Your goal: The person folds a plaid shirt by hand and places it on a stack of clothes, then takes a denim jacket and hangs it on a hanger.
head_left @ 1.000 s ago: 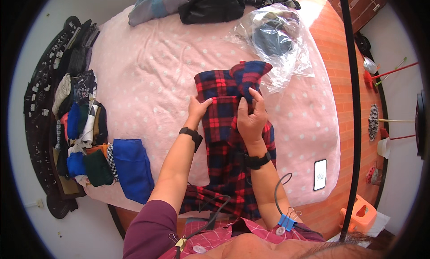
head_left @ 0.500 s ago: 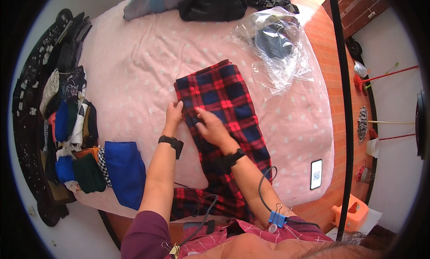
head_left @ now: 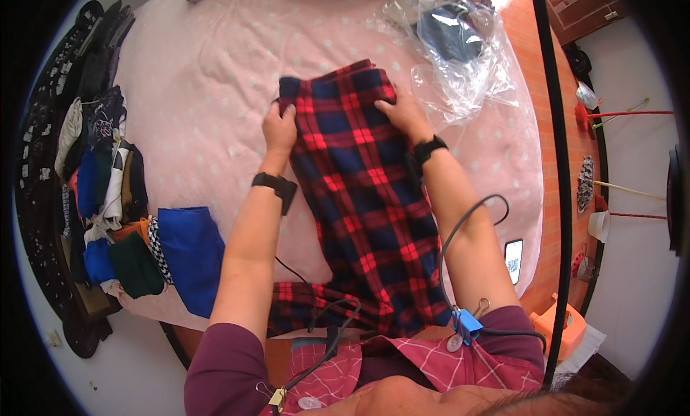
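Note:
A red, navy and black plaid garment (head_left: 352,171) lies lengthwise on the bed in a long folded strip; its kind is not certain. Its lower end bends off to the left near my body. My left hand (head_left: 279,127) pinches its upper left edge, thumb on top and fingers partly hidden beneath. On the opposite side my right hand (head_left: 402,114) grips the upper right edge, thumb over the cloth. Both forearms wear black wrist straps, and thin dark cables run along them.
The bed (head_left: 208,107) has a pink dotted cover. Folded clothes (head_left: 108,193) and a blue folded cloth (head_left: 190,254) sit at left. A clear plastic bag (head_left: 467,56) with dark cloth lies at far right. A phone (head_left: 512,261) rests near the right edge; an orange stool (head_left: 560,333) stands beyond.
My right hand has moved from above the garment's left part to its right edge and taken hold. Both hands and the garment's upper end sit farther from me.

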Demonstrator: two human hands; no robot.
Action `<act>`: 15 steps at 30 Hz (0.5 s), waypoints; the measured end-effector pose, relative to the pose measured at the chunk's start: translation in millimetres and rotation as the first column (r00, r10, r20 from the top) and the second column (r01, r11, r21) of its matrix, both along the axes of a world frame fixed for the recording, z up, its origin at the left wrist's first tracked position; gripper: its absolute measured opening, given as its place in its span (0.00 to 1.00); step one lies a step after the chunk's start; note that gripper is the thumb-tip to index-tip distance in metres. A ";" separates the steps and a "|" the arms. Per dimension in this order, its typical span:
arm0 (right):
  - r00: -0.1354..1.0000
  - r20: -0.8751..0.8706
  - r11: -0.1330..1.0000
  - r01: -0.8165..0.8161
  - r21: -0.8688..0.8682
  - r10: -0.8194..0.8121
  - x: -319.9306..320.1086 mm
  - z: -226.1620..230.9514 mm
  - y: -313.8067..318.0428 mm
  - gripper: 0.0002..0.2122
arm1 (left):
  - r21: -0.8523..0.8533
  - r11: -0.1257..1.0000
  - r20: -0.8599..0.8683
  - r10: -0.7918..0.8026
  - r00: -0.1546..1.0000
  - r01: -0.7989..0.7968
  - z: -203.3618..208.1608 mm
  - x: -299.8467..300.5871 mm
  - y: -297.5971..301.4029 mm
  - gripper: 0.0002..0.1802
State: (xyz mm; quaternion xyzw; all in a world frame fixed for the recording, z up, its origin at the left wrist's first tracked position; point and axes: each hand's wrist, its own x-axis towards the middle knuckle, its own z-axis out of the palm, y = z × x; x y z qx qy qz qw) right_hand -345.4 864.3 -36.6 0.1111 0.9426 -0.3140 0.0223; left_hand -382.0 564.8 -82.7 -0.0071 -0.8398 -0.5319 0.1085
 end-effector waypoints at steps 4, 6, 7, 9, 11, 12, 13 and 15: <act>0.987 -0.158 0.985 0.033 0.170 -0.006 -42.6 3.2 1.4 0.16 | -0.169 0.984 -0.054 0.047 0.997 -0.056 14.5 -21.4 -16.1 0.14; 0.959 -0.283 0.956 0.110 0.272 -0.030 -52.7 -2.9 0.4 0.16 | -0.272 0.960 -0.020 0.057 0.998 -0.060 10.6 -26.1 -17.0 0.15; 0.961 -0.278 0.937 0.095 0.337 0.003 -55.2 -9.5 -1.0 0.16 | -0.355 0.934 0.004 0.057 0.998 -0.051 3.6 -26.2 -13.9 0.15; 0.959 -0.283 0.932 0.104 0.347 -0.002 -57.8 -24.6 -2.6 0.17 | -0.440 0.898 0.068 0.051 0.996 -0.016 -15.4 -24.7 -9.2 0.16; 0.983 -0.179 0.923 0.104 0.371 -0.038 -54.2 -34.2 -2.8 0.19 | -0.461 0.886 0.006 0.065 0.998 -0.055 -31.6 -27.2 -10.7 0.19; 0.978 -0.210 0.953 0.076 0.294 -0.013 -48.5 -33.8 -1.8 0.22 | -0.475 0.879 -0.004 0.060 0.998 -0.055 -37.6 -30.3 -12.1 0.20; 0.972 -0.234 0.949 0.074 0.307 0.000 -37.2 -30.0 -2.0 0.23 | -0.449 0.893 0.016 0.045 0.999 -0.033 -40.7 -33.6 -15.8 0.22; 0.956 -0.292 0.956 0.057 0.286 0.031 -0.8 -10.0 0.3 0.24 | -0.337 0.941 0.083 -0.010 0.997 0.037 -39.9 -38.9 -22.8 0.24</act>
